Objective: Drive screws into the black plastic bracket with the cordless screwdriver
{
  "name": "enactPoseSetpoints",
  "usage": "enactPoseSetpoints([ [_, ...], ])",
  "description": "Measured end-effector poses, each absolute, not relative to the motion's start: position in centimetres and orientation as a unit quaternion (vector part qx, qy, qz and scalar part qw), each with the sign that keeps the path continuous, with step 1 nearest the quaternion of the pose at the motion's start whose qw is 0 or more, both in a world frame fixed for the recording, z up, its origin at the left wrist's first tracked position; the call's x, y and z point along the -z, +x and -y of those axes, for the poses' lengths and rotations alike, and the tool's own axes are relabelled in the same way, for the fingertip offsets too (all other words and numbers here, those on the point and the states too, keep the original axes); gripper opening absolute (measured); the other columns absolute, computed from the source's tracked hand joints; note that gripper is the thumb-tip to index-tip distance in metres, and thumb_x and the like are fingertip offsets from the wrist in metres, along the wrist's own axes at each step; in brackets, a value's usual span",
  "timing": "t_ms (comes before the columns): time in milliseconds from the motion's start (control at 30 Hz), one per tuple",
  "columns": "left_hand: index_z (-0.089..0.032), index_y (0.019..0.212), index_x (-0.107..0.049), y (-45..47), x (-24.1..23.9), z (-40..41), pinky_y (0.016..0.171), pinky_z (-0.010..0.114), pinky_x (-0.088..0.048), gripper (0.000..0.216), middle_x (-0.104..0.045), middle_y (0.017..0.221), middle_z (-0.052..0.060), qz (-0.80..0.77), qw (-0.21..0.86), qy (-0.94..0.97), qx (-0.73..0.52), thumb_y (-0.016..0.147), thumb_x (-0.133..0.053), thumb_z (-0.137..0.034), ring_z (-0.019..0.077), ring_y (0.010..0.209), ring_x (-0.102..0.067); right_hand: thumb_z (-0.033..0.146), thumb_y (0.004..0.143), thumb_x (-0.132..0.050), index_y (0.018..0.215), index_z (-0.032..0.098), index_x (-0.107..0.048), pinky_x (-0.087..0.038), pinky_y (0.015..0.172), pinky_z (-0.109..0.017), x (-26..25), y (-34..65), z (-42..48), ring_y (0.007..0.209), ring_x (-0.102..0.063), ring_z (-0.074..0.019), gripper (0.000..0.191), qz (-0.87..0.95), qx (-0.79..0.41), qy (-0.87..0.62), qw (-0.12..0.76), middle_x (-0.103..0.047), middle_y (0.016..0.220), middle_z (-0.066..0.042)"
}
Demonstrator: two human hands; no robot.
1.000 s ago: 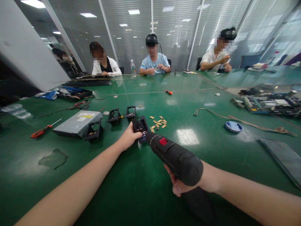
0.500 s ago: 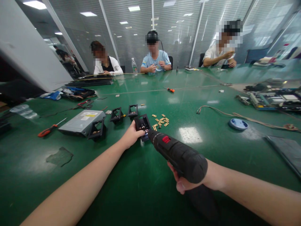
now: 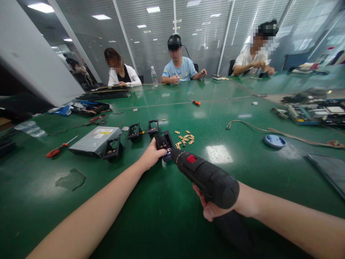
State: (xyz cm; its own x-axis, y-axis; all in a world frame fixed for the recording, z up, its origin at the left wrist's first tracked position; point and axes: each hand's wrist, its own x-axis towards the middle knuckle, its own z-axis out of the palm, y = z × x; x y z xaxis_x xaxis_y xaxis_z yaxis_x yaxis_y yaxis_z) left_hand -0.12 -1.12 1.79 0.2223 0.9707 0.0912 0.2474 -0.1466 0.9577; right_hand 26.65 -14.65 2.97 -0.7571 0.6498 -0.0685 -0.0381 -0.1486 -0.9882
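My left hand [image 3: 151, 157] is closed on a small black plastic bracket [image 3: 164, 141] that stands on the green table [image 3: 151, 212]. My right hand [image 3: 212, 208] grips the handle of a black electric screwdriver [image 3: 205, 177] with a red switch. Its nose points into the bracket, right by my left fingers. A pile of small brass plates [image 3: 184, 138] lies just beyond the bracket. Three more black brackets stand to the left: one [image 3: 152, 127], another [image 3: 134, 131], and a third [image 3: 111, 149] against a grey metal drive box [image 3: 93, 140].
A red-handled screwdriver [image 3: 58, 148] lies at the left, a blue round dish [image 3: 274, 141] and a long cable [image 3: 280, 135] at the right. Circuit boards [image 3: 312, 113] sit far right. Three people sit at the far edge, with a water bottle [image 3: 153, 76] near them.
Both hands stay on the bracket and the screwdriver. The view has shifted slightly; the middle person's arm has stretched out to the side.
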Motion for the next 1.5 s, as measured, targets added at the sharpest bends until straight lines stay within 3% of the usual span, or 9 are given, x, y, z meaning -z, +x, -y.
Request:
enactPoseSetpoints([
  [600,-0.019,0.12,-0.052,-0.2,-1.7,1.1,0.093,0.039,-0.052,0.058,-0.067,0.11,0.004,-0.481,0.45,0.636,-0.402,0.065,-0.07,-0.023,0.0224,0.099,-0.064,0.014,0.061,-0.092,0.085,0.012,-0.07,-0.056,0.061,-0.027,-6.1,26.2,14.6,0.063,-0.069,-0.0163,0.033,0.557,-0.742,-0.297,0.224,-0.074,0.072,-0.003],
  [1133,-0.019,0.122,-0.052,-0.5,-1.1,0.8,0.097,0.041,-0.051,0.061,-0.067,0.115,0.005,-0.471,0.445,0.646,-0.403,0.065,-0.071,-0.026,0.0237,0.103,-0.064,0.028,0.06,-0.095,0.09,0.011,-0.073,-0.056,0.057,-0.026,-2.3,26.5,13.6,0.061,-0.068,-0.0159,0.041,0.623,-0.704,-0.251,0.232,-0.074,0.075,-0.005],
  [1300,-0.018,0.124,-0.052,-0.4,-1.5,0.9,0.097,0.042,-0.051,0.062,-0.067,0.114,0.006,-0.477,0.439,0.649,-0.398,0.066,-0.07,-0.025,0.0245,0.104,-0.064,0.031,0.069,-0.09,0.084,0.011,-0.072,-0.056,0.059,-0.027,-4.2,26.4,14.3,0.064,-0.069,-0.0163,0.031,0.597,-0.722,-0.266,0.227,-0.076,0.076,-0.006],
  [1500,-0.019,0.122,-0.052,-0.1,-1.8,1.2,0.095,0.041,-0.052,0.061,-0.068,0.111,0.005,-0.475,0.45,0.639,-0.404,0.064,-0.07,-0.024,0.0243,0.102,-0.065,0.025,0.068,-0.091,0.089,0.011,-0.073,-0.058,0.06,-0.028,-5.4,26.4,14.7,0.062,-0.069,-0.0164,0.03,0.594,-0.722,-0.269,0.231,-0.075,0.074,-0.005],
])
